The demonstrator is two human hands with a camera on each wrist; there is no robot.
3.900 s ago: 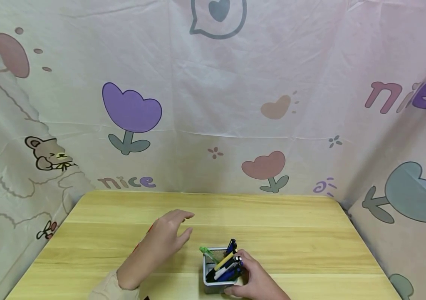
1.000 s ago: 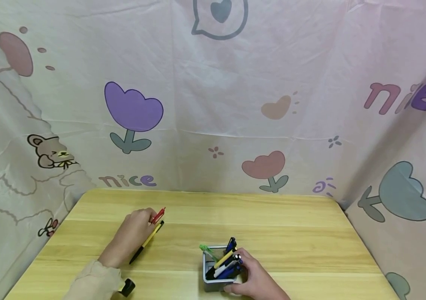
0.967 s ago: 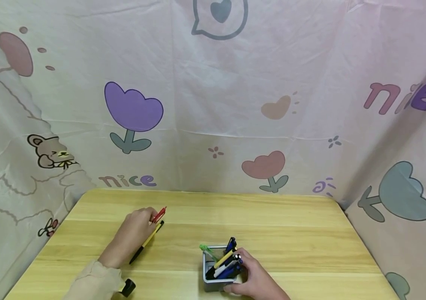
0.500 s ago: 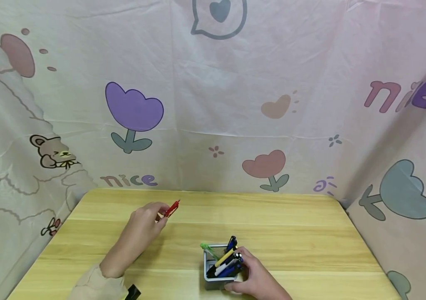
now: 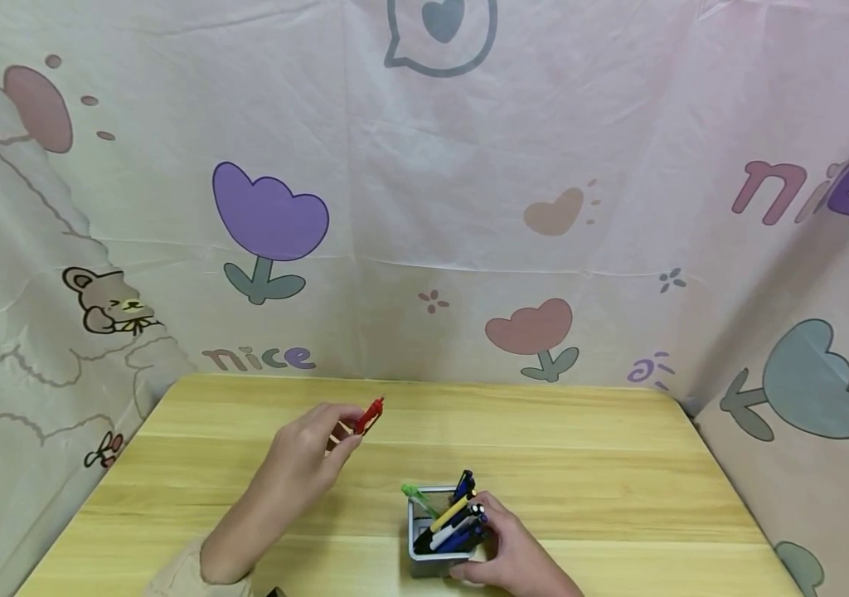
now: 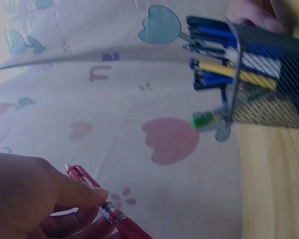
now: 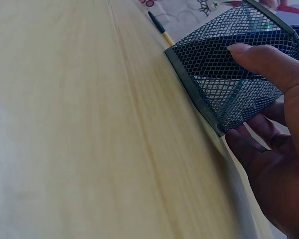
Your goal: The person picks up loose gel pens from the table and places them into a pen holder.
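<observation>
My left hand (image 5: 305,464) pinches a red pen (image 5: 369,416) above the table's left half, its tip end pointing up and away. In the left wrist view, thumb and fingers hold this red pen (image 6: 129,228) near its printed band. My right hand (image 5: 514,551) grips the right side of a black mesh pen holder (image 5: 432,567) standing on the table. Seen from the right wrist, the thumb lies along the mesh wall (image 7: 209,94). Several pens lean inside the holder: a green one (image 5: 417,499), a yellow one (image 5: 448,516), and blue, white and black ones.
A yellow pen with a black end (image 7: 162,30) lies on the table beyond the holder in the right wrist view. A dark object (image 5: 275,592) peeks in by the left sleeve (image 5: 196,576). Printed cloth (image 5: 424,207) encloses the wooden table (image 5: 581,464) at the back and sides.
My left hand has picked the red pen up from beside the yellow pen and moved it right, towards the holder. The left forearm now covers the yellow pen. My right hand stays on the holder.
</observation>
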